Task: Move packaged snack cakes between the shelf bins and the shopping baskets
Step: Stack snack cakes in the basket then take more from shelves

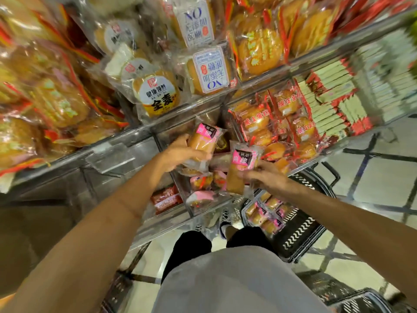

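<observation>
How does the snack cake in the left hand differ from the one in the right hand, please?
The left hand's cake is higher, over the shelf bin, held from the side. The right hand's cake is lower, at the bin's front edge, pinched near its middle. Both have pink-and-black labels at their tops.

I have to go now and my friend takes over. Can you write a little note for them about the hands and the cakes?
Left hand: grips one pink-label cake over the clear shelf bin.
Right hand: grips a second pink-label cake at the bin's front edge.
Black basket on the floor to the right holds several of the same cakes. More lie in the bin.
Which way they are going cannot be told. Left: move the rest.
</observation>
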